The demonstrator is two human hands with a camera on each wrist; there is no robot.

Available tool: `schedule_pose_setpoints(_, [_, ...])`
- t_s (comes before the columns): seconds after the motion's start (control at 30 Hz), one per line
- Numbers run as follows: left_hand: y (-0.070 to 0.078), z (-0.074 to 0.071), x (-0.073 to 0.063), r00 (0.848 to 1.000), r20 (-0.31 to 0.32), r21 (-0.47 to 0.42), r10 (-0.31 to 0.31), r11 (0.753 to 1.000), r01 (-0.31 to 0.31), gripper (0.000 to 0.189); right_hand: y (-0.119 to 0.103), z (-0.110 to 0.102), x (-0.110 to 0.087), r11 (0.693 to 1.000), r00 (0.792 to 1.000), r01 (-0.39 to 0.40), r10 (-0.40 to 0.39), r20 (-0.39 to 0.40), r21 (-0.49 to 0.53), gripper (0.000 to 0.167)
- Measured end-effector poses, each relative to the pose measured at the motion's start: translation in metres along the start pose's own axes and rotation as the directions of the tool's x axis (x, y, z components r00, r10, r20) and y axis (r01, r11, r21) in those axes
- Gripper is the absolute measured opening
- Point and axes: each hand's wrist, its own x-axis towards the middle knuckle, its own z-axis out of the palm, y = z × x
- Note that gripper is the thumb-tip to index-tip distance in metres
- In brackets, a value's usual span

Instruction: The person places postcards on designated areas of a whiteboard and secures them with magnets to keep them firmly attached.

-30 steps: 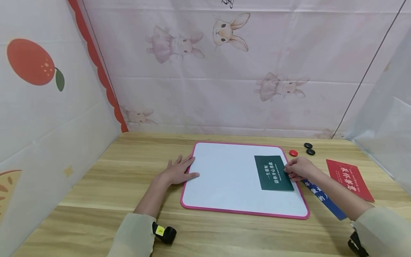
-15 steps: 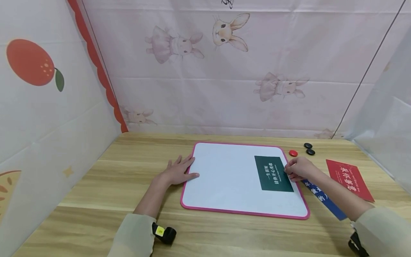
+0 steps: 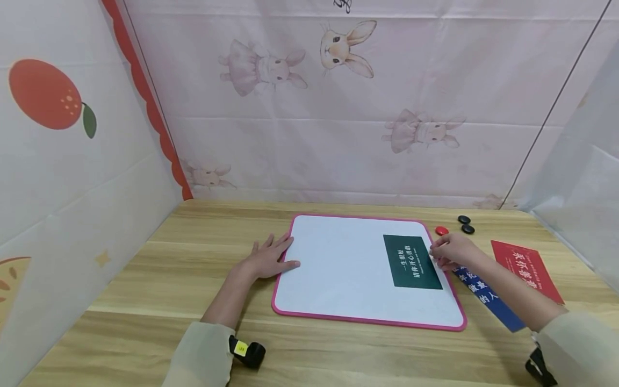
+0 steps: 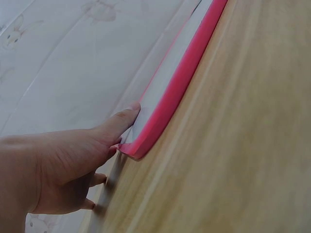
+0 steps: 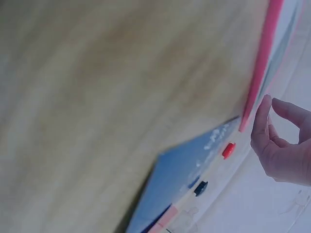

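A whiteboard (image 3: 338, 269) with a pink rim lies flat on the table. My left hand (image 3: 265, 259) rests at its left edge, fingers spread and thumb on the white surface; the left wrist view shows this thumb (image 4: 124, 119) on the board's corner. On the board's right part lies a dark green card (image 3: 412, 262) with white writing. Just right of the card is my right hand (image 3: 452, 251), its fingers bent. In the right wrist view the right hand's thumb and forefinger (image 5: 261, 124) come close together, with nothing visible between them.
Partly under my right forearm lies a blue card (image 3: 493, 301), with a red card (image 3: 522, 266) farther right. One red magnet-like disc (image 3: 441, 230) and two black discs (image 3: 464, 219) sit beyond my right hand. A printed cloth wall (image 3: 338, 134) stands behind the table.
My right hand has shifted slightly right, off the green card's edge, and more of the blue card shows. The left hand and the board stay in place.
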Motion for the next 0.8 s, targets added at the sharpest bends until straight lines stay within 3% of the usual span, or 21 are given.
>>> schedule_pose_setpoints(0.17, [0.0,0.0,0.0,1.0,-0.003,-0.001,0.004,1.0,-0.004,0.076,-0.005,-0.01,0.001,0.997,0.996,0.072,-0.074,-0.054,-0.036,0.029])
schedule_pose_setpoints(0.3, [0.0,0.0,0.0,1.0,-0.002,0.001,0.001,1.0,-0.001,0.076,-0.006,-0.019,0.009,0.97,0.977,0.154,-0.178,-0.12,-0.191,0.026])
schedule_pose_setpoints(0.43, [-0.001,-0.001,0.0,1.0,0.0,0.003,-0.004,1.0,0.004,0.076,-0.006,-0.027,0.016,0.9,0.946,0.2,-0.281,-0.164,-0.388,0.027])
schedule_pose_setpoints(0.63, [0.0,-0.001,-0.001,1.0,0.001,-0.005,-0.003,1.0,0.003,0.076,-0.003,-0.036,0.027,0.731,0.897,0.222,-0.413,-0.159,-0.645,0.03])
schedule_pose_setpoints(0.7, [0.001,-0.001,-0.001,1.0,0.004,-0.005,-0.007,1.0,0.007,0.076,0.0,-0.039,0.031,0.684,0.891,0.219,-0.431,-0.142,-0.696,0.031])
schedule_pose_setpoints(0.8, [0.001,-0.002,-0.001,1.0,-0.002,-0.006,-0.001,1.0,0.001,0.076,0.005,-0.042,0.036,0.662,0.899,0.213,-0.422,-0.122,-0.719,0.033])
